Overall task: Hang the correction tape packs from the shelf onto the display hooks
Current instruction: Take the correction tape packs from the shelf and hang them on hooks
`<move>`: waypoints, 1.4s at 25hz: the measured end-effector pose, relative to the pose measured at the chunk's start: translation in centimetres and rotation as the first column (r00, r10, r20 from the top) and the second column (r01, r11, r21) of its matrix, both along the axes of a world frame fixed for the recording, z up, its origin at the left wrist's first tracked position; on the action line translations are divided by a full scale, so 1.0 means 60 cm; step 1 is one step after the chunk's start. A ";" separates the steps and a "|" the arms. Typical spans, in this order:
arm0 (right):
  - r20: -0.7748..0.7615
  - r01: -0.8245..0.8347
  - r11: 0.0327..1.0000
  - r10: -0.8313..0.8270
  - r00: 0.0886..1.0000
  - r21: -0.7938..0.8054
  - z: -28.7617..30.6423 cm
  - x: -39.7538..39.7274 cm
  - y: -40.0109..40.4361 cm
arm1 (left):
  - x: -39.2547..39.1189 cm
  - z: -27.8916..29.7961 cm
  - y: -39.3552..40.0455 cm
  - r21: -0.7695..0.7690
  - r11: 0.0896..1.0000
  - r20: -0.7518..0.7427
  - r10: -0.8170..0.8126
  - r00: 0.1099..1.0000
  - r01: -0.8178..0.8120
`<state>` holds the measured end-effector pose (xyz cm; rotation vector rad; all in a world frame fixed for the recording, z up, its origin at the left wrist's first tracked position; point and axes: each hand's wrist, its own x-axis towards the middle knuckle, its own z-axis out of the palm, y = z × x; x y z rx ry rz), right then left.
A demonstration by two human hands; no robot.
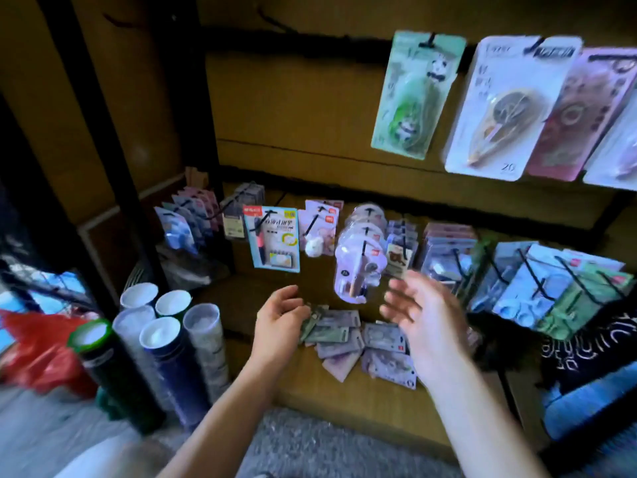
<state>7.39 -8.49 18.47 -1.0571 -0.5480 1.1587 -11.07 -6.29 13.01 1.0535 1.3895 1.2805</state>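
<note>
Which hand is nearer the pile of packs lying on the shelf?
Left. The left hand has its fingers on the pile of packs, at its left edge. The right hand hangs open above its right side, touching nothing.

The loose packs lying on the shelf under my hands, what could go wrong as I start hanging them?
The small flat carded packs lie in an overlapping heap, so the left hand, its fingers on the pile's edge, may drag up several or push some off the wooden shelf. The open right hand hovers close to the hanging clear blister pack and could knock it off its hook. Blur leaves hole alignment unclear.
</note>
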 end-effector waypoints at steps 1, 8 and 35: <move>-0.015 -0.054 0.992 0.052 0.999 -0.111 -0.068 -0.013 -0.016 | -0.001 -0.040 0.006 -0.074 0.997 0.004 0.028 1.000 -0.027; 0.226 -0.090 0.865 0.228 0.947 -0.493 -0.400 -0.035 0.011 | -0.016 -0.294 0.064 -0.384 0.922 -0.252 -0.057 0.966 -0.046; 0.239 -0.100 0.848 0.256 0.937 -0.520 -0.432 -0.062 0.080 | 0.053 -0.435 0.077 -0.254 0.963 -0.281 0.017 0.959 -0.092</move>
